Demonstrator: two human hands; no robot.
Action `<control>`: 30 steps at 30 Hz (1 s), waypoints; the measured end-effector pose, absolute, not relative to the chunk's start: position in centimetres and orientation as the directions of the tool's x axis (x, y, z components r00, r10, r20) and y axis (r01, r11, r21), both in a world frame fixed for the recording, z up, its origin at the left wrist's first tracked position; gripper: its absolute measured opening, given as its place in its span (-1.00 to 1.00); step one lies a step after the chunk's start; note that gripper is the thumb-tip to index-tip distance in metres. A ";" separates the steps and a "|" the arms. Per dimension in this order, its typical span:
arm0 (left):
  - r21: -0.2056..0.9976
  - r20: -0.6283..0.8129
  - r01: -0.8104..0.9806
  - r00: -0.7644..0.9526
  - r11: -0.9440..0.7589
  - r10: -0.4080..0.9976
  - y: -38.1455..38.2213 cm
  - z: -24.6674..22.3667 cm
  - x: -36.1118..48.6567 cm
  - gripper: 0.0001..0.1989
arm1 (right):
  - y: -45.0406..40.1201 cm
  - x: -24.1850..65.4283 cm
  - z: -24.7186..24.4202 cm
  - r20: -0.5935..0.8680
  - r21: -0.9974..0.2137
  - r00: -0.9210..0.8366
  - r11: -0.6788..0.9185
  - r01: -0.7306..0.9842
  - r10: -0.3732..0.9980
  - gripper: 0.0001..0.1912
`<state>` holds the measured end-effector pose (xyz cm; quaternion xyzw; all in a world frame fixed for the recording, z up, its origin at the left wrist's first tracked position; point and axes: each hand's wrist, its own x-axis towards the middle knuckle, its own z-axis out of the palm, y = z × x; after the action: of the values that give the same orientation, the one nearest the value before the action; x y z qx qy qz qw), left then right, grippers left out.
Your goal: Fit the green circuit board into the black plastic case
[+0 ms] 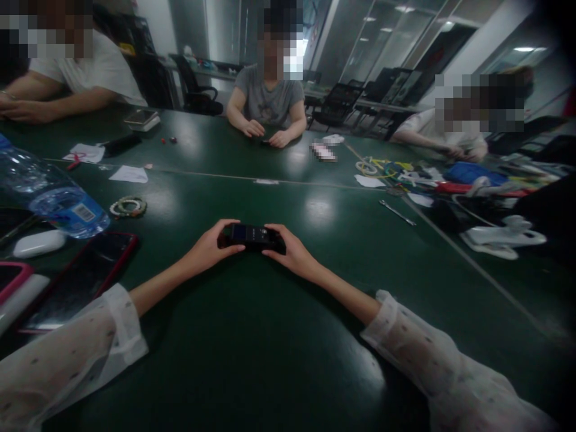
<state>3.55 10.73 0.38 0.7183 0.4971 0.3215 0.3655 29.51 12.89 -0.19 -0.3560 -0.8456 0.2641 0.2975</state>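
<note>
the left hand (pixel 207 249) and right hand (pixel 299 252) gripped a small black device (pixel 252 235) by its ends, just above or on the green table (pixel 216 348). it looked light, stiff and perhaps slippery; those ends seemed the safest hold, sparing its screen.

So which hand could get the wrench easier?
Probably the right hand: it is nearer the wrench than the left hand. Both hold the black device, so the right must let go first.
</note>
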 end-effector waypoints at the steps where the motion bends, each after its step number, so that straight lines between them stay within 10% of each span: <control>1: 0.851 0.097 0.470 0.297 -0.234 0.950 10.8 0.3 3.6 -0.41 | 12.9 29.5 -0.2 0.315 -0.661 -0.570 0.606 0.443 0.759 -0.39; 30: 0.780 0.071 0.584 0.273 -0.224 0.959 10.3 1.1 3.6 -0.42 | 13.1 29.3 0.0 0.337 -0.688 -0.545 0.596 0.414 0.768 -0.45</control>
<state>3.60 10.28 1.15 0.7277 0.5301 0.2870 0.3271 29.32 13.11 0.04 -0.3540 -0.8342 0.2770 0.3194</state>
